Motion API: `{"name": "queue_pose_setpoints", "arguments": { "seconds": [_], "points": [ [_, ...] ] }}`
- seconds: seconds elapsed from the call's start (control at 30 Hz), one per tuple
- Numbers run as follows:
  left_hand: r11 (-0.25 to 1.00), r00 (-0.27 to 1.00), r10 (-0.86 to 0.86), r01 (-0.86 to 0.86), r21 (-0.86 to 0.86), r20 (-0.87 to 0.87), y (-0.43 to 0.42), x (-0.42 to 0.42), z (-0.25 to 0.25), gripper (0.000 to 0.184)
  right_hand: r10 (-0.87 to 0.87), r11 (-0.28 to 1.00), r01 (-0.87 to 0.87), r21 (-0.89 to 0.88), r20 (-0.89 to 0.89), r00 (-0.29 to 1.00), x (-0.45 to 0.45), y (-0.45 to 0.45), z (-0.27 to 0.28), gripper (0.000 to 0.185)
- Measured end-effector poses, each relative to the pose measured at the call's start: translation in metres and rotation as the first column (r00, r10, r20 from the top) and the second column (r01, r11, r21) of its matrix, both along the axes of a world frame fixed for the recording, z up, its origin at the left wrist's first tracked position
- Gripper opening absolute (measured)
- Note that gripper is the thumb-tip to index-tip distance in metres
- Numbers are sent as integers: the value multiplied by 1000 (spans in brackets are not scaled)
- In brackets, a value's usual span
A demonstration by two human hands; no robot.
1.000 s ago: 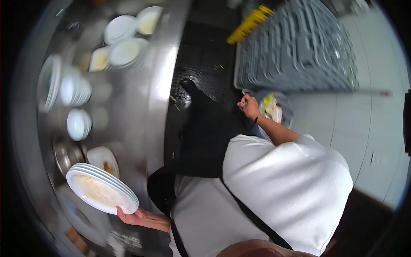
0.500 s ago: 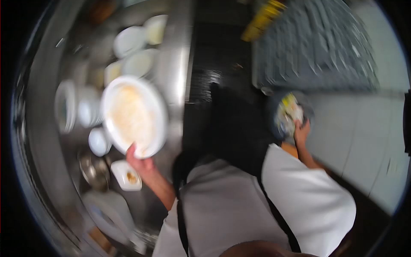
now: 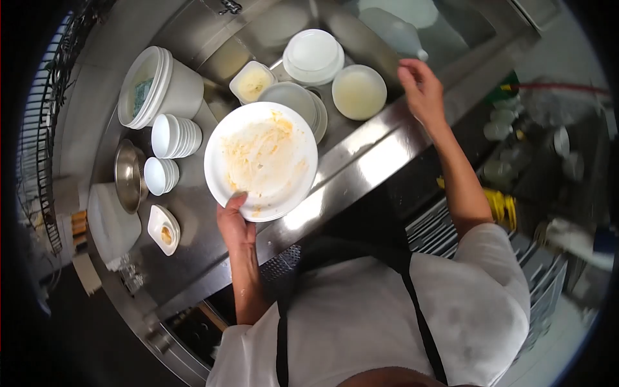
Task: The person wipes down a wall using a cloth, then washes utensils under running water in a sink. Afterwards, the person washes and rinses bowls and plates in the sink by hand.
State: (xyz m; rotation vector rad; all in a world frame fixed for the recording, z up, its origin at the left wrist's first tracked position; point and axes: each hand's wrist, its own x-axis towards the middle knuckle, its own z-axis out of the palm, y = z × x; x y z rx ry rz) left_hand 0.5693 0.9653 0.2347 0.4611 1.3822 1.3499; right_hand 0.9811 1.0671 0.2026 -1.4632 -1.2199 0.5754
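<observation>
My left hand [image 3: 236,224] grips the near rim of a white plate [image 3: 258,158] smeared with orange and pale food remains, the thumb on top. The plate is held up over the front part of the steel counter and partly hides a stack of pale plates [image 3: 293,106]. My right hand [image 3: 422,93] hovers above the counter's front edge, its fingers loosely bent and nothing seen in them. Left of it sits a round bowl [image 3: 359,92] of cloudy yellowish liquid. Farther back are white round dishes [image 3: 313,55] and a square bowl [image 3: 253,82] with pale yellow contents.
White tubs [image 3: 184,90] lie on their sides at the left, near stacked white cups [image 3: 174,137], a steel bowl [image 3: 130,175] and a small white dish [image 3: 164,229] with a food scrap. A plastic jug [image 3: 393,32] lies in the sink area. A tap [image 3: 230,6] is at the back.
My view has swung from the floor and grey racks to the counter. My right hand has left the bin of scraps and risen over the counter edge. The left hand still holds the plate.
</observation>
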Motion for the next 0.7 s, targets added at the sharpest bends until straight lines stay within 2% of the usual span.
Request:
{"name": "queue_pose_setpoints", "arguments": {
  "seconds": [0.07, 0.1, 0.17, 0.2, 0.23, 0.3, 0.4, 0.47, 0.53, 0.63, 0.7],
  "points": [
    [994, 993, 107, -105, 40, -49, 2, 41, 4, 52, 218, 975, -221, -19, -104, 970, 3, 52, -12, 29],
    [986, 986, 162, -164, -28, -39, 4, 50, 11, 51, 291, 948, -314, -46, -269, 918, -7, 71, -17, 28],
    [955, 955, 295, -296, -30, -36, 1, 72, 7, 50, 427, 847, -509, -154, -372, 824, -5, 92, -29, 28],
    [934, 935, 353, -355, -45, -36, -6, 81, 5, 50, 462, 775, -581, -248, -406, 789, -4, 99, -27, 29],
    [938, 942, 336, -334, -94, 5, -1, 24, 2, 50, 457, 715, -621, -320, -458, 763, -63, 117, -30, 33],
    [916, 918, 396, -393, -83, 23, -1, 22, 3, 51, 436, 617, -690, -378, -566, 700, -82, 131, -36, 40],
    [903, 905, 426, -424, -67, 14, -12, 25, 1, 52, 203, 611, -713, -345, -802, 562, -101, 171, -45, 53],
    [890, 887, 456, -456, -24, 71, -1, 36, -1, 53, 21, 637, -665, -389, -854, 520, -128, 214, -76, 61],
    [859, 860, 510, -507, -69, 27, -3, 44, 4, 54, -185, 673, -588, -449, -871, 454, -165, 251, -130, 57],
    [812, 815, 577, -579, -78, -45, 6, 65, 18, 56, -419, 642, -433, -632, -763, 493, -211, 289, -222, 54],
    [785, 790, 610, -614, -81, -70, 1, 76, 22, 56, -531, 624, -356, -695, -712, 460, -221, 293, -247, 53]
  ]
}}
